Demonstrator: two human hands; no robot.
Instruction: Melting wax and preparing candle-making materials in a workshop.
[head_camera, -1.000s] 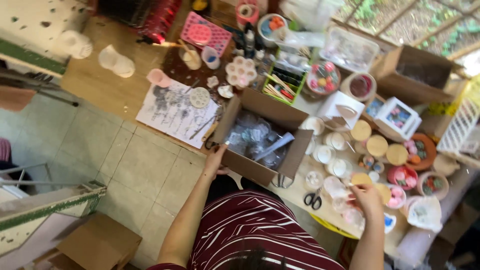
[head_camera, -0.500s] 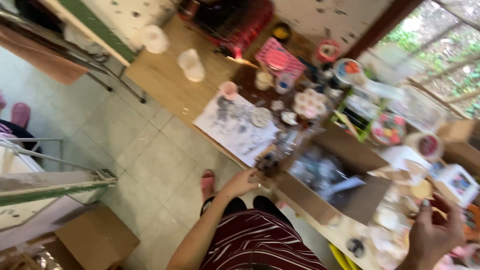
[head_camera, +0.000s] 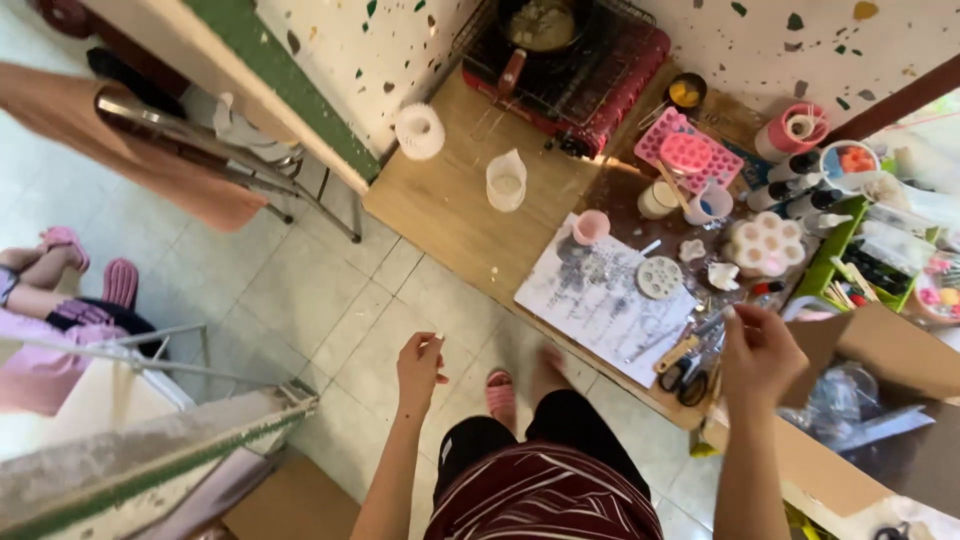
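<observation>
The right hand (head_camera: 758, 355) hovers just above the scissors (head_camera: 688, 373) at the tabletop (head_camera: 450, 205) edge; I cannot tell whether its grip holds anything. The left hand (head_camera: 418, 368) hangs over the floor, well left of the scissors, loosely curled and empty.

Left hand (head_camera: 418, 368) hangs over open tiled floor (head_camera: 300, 300) with free room on all sides; a metal frame (head_camera: 180, 365) lies well to its left. Right hand (head_camera: 757, 355) sits at the table edge, hemmed by scissors (head_camera: 690, 378) just left, cardboard box (head_camera: 880, 400) right, and moulds (head_camera: 765, 245) and cups beyond. Bare wood (head_camera: 450, 210) near the measuring cup (head_camera: 506, 180) gives clear passage.
</observation>
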